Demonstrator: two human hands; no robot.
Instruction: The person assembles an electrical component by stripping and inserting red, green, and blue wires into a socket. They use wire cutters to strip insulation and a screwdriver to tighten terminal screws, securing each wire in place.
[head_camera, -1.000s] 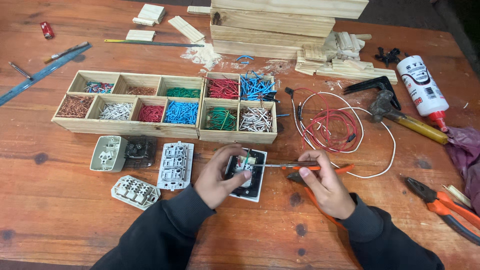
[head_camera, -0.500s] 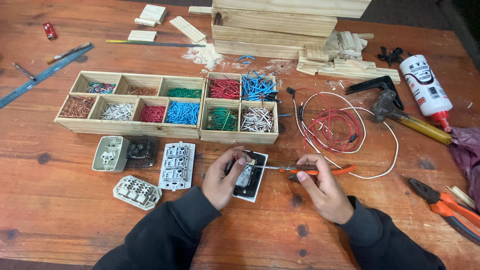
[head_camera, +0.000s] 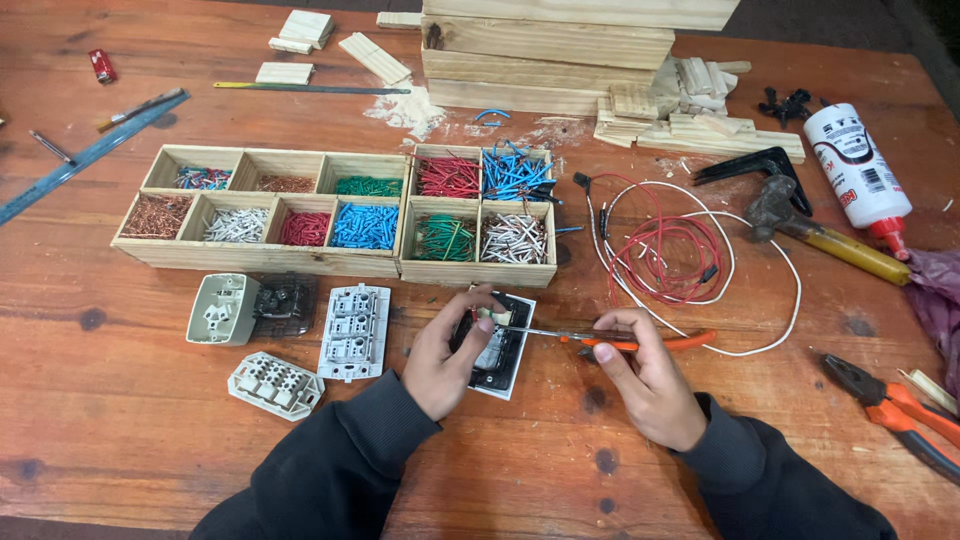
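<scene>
Black switch module on its white plate lies on the wooden table, just below the two-row wire tray. Left hand clamped on module's left edge. Right hand closed round orange-handled screwdriver, tip at module top. White switch units left of module; red/white wire coil upper right.

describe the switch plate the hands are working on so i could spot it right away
Start at the two wooden trays of sorted wire bits in mid-table, then drop just below the right-hand one. There the left hand pins down a switch plate while the right hand pokes it with an orange-handled tool. Unlike the pale switch parts to its left, its back is black.
</scene>
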